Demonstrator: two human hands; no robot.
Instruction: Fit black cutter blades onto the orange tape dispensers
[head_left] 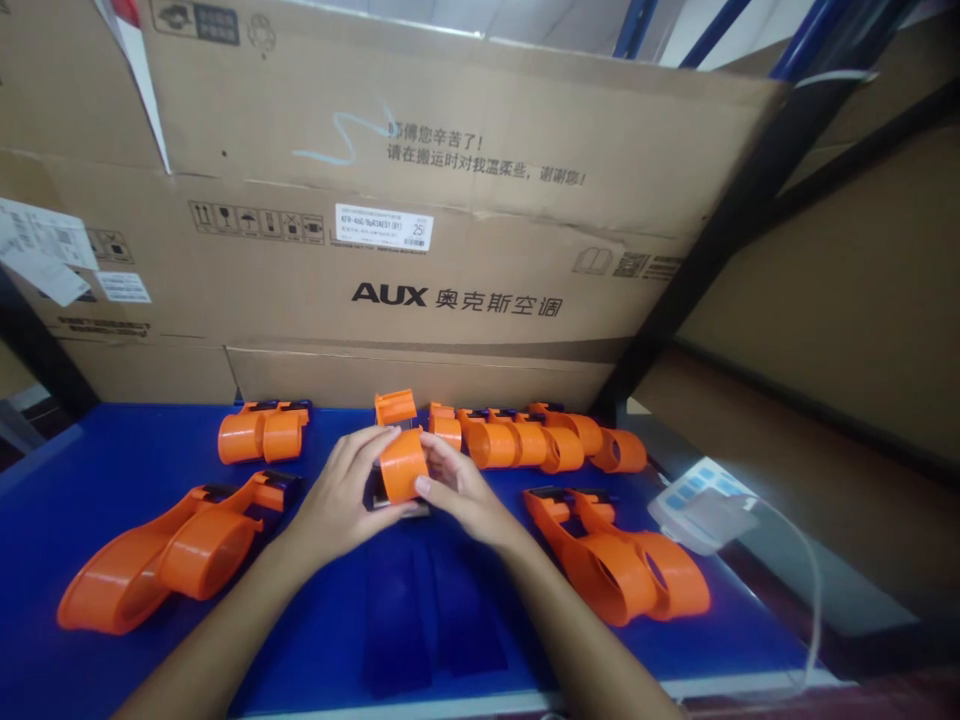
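Note:
Both hands meet at the middle of the blue surface around an orange tape dispenser [403, 466]. My left hand [341, 495] wraps its left side, the thumb low and the fingers along the top. On the right side, my right hand [461, 490] presses its thumb and fingers against the orange ring. Just behind the hands stands an orange piece [395, 406], partly hidden; whether it belongs to the held dispenser I cannot tell. More orange dispensers [491, 443] stand in a row behind my right hand.
Large orange dispensers lie at the left [116, 585] and right [611, 575], with a smaller pair [281, 436] at back left. A cardboard box [300, 320] walls off the back of the blue table [322, 640]. A white device [701, 505] with a cable sits right.

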